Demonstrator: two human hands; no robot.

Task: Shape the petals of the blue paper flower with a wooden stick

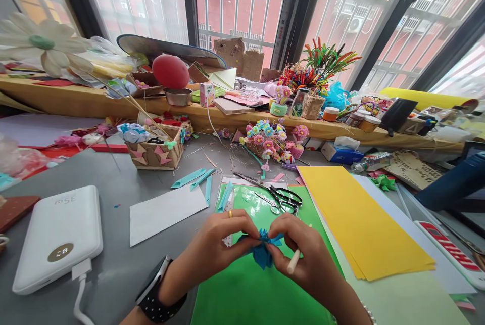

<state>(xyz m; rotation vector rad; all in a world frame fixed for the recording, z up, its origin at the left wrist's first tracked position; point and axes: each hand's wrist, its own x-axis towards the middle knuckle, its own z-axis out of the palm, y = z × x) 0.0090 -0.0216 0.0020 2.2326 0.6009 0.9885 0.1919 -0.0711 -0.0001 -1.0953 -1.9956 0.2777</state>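
Both my hands meet over a green sheet near the table's front edge. Between them is a small blue folded paper piece. My left hand, with a ring and a black wristwatch, pinches its left side with closed fingers. My right hand pinches its right side and also holds a thin pale stick under the fingers. Just beyond the hands lie black-handled scissors on the green sheet.
A yellow paper stack lies to the right, a white sheet and a white power bank to the left. Blue paper strips, a cardboard box and paper flower bunches stand farther back. The wooden sill is crowded with craft supplies.
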